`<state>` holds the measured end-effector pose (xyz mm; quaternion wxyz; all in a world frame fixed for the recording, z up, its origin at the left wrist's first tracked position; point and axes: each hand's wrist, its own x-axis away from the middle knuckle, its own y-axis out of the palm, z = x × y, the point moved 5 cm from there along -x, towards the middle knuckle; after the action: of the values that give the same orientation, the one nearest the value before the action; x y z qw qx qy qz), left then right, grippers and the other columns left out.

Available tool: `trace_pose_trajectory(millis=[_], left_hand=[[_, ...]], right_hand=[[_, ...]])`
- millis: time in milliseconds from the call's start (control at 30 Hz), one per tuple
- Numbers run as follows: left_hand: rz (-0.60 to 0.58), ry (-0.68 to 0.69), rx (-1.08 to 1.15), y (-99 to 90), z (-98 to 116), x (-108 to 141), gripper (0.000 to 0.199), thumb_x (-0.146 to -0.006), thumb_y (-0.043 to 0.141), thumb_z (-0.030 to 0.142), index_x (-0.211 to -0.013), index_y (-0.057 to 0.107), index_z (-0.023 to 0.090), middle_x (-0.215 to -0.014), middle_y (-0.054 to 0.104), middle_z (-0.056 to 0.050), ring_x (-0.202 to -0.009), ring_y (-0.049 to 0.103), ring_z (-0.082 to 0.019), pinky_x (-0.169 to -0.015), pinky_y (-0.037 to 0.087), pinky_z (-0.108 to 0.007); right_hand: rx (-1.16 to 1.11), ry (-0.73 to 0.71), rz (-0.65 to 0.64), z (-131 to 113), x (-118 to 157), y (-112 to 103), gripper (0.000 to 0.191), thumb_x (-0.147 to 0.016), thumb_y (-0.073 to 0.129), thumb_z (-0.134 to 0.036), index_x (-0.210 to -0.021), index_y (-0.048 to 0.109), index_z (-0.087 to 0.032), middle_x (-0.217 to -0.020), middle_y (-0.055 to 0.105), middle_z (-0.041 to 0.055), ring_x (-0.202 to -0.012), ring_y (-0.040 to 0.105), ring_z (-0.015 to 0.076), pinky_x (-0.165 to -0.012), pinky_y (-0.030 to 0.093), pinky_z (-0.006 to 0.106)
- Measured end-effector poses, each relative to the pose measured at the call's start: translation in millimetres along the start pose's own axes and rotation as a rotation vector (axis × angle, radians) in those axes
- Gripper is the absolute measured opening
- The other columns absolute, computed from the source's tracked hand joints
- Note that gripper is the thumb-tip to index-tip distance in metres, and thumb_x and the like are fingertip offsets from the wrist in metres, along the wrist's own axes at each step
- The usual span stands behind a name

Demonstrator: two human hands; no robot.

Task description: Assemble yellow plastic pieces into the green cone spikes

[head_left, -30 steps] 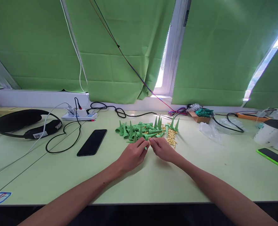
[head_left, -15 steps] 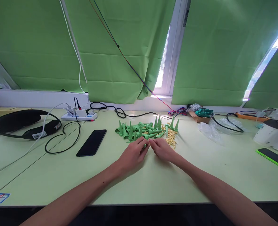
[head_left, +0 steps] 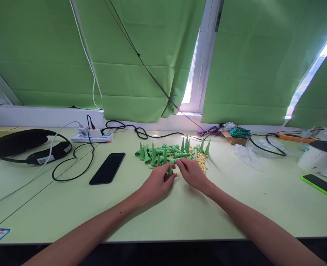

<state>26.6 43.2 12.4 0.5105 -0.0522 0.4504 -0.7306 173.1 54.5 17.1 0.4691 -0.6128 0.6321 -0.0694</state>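
Near the middle of the pale green bench (head_left: 207,218), my left grip (head_left: 157,181) is closed around a small green tapered cone, plastic by its look (head_left: 170,170), with a little pale yellow piece (head_left: 177,174) at my fingertips, about four o'clock from it. Whether the two are joined I cannot tell. My right grip (head_left: 194,175) sits just beside at three o'clock, its fingertips drawn close together near the heap; I cannot tell whether they pinch anything.

I judge the cone light and fairly stiff, smooth enough to roll or slip if I squeeze its narrowing end. I would take hold round the wider base, thumb against fingers, and spare the tip, which could bend. The yellow piece looks hard but tiny, easily dropped, so a fingertip pinch suits it. At twelve o'clock lies the heap of green cones (head_left: 153,155); at one o'clock from my right grip, the loose yellow pieces (head_left: 202,159)
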Motion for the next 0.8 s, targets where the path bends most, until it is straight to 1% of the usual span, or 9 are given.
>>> trace_pose_trajectory(millis=[67,167,267,333,500,633,800], left_hand=[[-0.014,-0.018,0.000,0.6,-1.3,-0.2,0.017,-0.093,0.052,0.032,-0.102,0.059,0.019,-0.065,0.059,0.003,-0.055,0.052,-0.013,-0.055,0.039,-0.025],[-0.027,-0.039,0.025,0.9,-2.5,-0.5,0.016,-0.092,0.051,0.032,-0.100,0.057,0.019,-0.067,0.060,0.002,-0.055,0.052,-0.013,-0.053,0.039,-0.025],[-0.027,-0.041,0.044,0.2,-1.1,-1.1,0.014,-0.092,0.051,0.033,-0.093,0.054,0.019,-0.068,0.057,0.002,-0.055,0.050,-0.012,-0.052,0.038,-0.024],[-0.013,-0.040,0.045,-0.9,0.1,-1.6,0.014,-0.092,0.051,0.033,-0.089,0.052,0.019,-0.067,0.055,0.003,-0.055,0.048,-0.012,-0.052,0.037,-0.024],[0.028,-0.028,0.023,-3.0,-0.7,-2.9,0.012,-0.092,0.051,0.030,-0.087,0.051,0.019,-0.065,0.053,0.003,-0.052,0.045,-0.011,-0.051,0.035,-0.024],[0.079,-0.010,-0.036,-5.3,-3.5,-3.4,0.016,-0.091,0.054,0.031,-0.080,0.050,0.019,-0.063,0.053,0.003,-0.052,0.044,-0.011,-0.051,0.032,-0.025],[0.121,0.035,-0.095,-9.1,-3.6,-2.9,0.013,-0.090,0.056,0.031,-0.084,0.053,0.020,-0.065,0.055,0.002,-0.056,0.048,-0.013,-0.053,0.033,-0.026]], right_hand=[[-0.012,0.000,0.001,-1.1,0.7,-0.1,0.043,-0.101,0.037,-0.039,-0.062,0.032,-0.021,-0.052,0.039,-0.0034,-0.049,0.030,0.0122,-0.054,0.025,0.028],[-0.023,0.003,-0.003,-0.9,1.6,0.3,0.043,-0.101,0.037,-0.039,-0.062,0.031,-0.021,-0.052,0.038,-0.0039,-0.049,0.029,0.0121,-0.054,0.025,0.028],[-0.030,0.002,-0.005,0.1,1.6,0.7,0.043,-0.101,0.037,-0.039,-0.062,0.032,-0.021,-0.052,0.039,-0.0039,-0.049,0.030,0.0120,-0.054,0.026,0.027],[-0.035,-0.002,-0.005,0.4,1.3,0.8,0.043,-0.101,0.036,-0.039,-0.063,0.034,-0.021,-0.053,0.043,-0.0034,-0.050,0.034,0.0120,-0.055,0.027,0.027],[-0.042,-0.002,-0.006,-0.1,0.7,0.5,0.043,-0.101,0.037,-0.039,-0.063,0.039,-0.021,-0.057,0.050,-0.0017,-0.052,0.041,0.0123,-0.057,0.030,0.027],[-0.038,0.000,-0.005,0.2,0.5,-0.2,0.043,-0.101,0.037,-0.039,-0.062,0.038,-0.021,-0.056,0.050,-0.0017,-0.051,0.040,0.0125,-0.057,0.030,0.027],[-0.034,-0.006,-0.008,0.9,0.3,-0.1,0.043,-0.101,0.038,-0.040,-0.062,0.040,-0.021,-0.055,0.050,-0.0015,-0.051,0.041,0.0126,-0.055,0.030,0.027]])
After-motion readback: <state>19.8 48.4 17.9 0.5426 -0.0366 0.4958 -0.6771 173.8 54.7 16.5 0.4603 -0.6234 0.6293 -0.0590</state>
